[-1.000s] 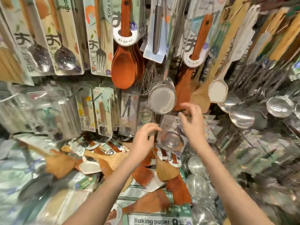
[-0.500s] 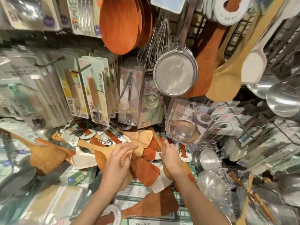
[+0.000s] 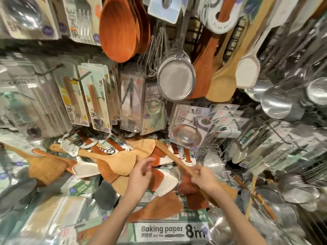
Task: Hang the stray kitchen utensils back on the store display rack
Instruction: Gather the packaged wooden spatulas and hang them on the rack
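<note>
— Hidden or unclear? Blurred at the edges; packaged cutlery (image 3: 96, 96) on the hooks hard to read. Blade of the wooden spatula (image 3: 174, 158) partly covered by the right forearm.

— Right hand (image 3: 203, 176)? Fingers curled round the spatula's handle, gripping it low above the heap of loose wooden spatulas (image 3: 113, 161).

— Left hand (image 3: 140, 175)? Fingers loosely bent, holding nothing, just beside the handle; touching it or not, cannot tell.

— Above? Mesh strainer (image 3: 175, 80) hanging beside a wire whisk (image 3: 153, 55).

— Below? Baking paper box (image 3: 169, 230), cut by the wrists.
</note>
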